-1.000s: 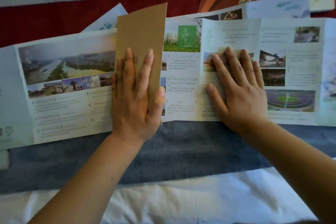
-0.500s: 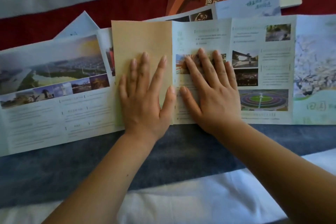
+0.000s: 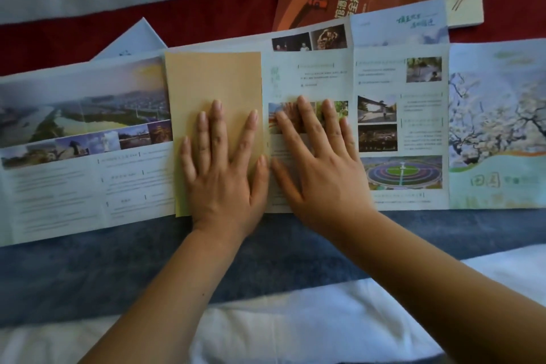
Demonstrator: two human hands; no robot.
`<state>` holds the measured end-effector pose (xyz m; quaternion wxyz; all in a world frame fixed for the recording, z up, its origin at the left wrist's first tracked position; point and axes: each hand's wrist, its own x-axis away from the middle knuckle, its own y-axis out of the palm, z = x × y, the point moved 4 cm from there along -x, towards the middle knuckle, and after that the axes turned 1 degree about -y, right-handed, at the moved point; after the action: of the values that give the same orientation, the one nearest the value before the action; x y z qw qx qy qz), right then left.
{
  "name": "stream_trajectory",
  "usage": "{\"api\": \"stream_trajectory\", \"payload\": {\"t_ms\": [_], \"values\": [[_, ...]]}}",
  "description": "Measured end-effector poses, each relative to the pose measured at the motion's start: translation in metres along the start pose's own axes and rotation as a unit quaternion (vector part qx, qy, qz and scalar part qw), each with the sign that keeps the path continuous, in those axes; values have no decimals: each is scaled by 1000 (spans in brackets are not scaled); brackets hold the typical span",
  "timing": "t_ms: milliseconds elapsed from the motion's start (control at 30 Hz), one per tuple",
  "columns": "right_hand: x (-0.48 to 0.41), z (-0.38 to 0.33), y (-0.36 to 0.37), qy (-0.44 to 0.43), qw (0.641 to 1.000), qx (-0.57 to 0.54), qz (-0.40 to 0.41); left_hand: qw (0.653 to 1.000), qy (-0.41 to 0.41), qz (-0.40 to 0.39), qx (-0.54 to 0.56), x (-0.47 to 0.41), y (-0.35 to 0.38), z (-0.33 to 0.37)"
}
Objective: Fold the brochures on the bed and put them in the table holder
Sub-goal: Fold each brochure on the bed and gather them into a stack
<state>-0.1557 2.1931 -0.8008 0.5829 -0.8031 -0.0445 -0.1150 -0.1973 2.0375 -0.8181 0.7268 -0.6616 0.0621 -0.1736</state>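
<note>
Lying under the flat left hand (image 3: 221, 177) and right hand (image 3: 320, 171), the brochure (image 3: 399, 83) stretches sideways.

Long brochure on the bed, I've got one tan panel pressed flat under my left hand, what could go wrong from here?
Soft bedding under the long brochure may leave the crease weak or skewed, though your left hand presses the tan panel flat. The river-view brochure meets that panel's left edge and could get caught in the next fold. The dark-photo brochure beneath its top edge may shift too.
</note>
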Motion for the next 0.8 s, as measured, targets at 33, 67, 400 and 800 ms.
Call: {"api": "stream_trajectory", "payload": {"t_ms": [33, 67, 400, 800], "values": [[2, -7, 2, -15, 1000, 3, -9, 1000, -6, -1, -2, 5, -1, -8], [4, -14, 4, -31, 999, 6, -16, 1000, -12, -1, -3, 11, -1, -16], [18, -88, 37, -120, 992, 27, -28, 997, -78, 17, -15, 58, -13, -146], [12, -99, 49, -105, 992, 63, 4, 992, -120, 25, 19, 89, -18, -242]]}}
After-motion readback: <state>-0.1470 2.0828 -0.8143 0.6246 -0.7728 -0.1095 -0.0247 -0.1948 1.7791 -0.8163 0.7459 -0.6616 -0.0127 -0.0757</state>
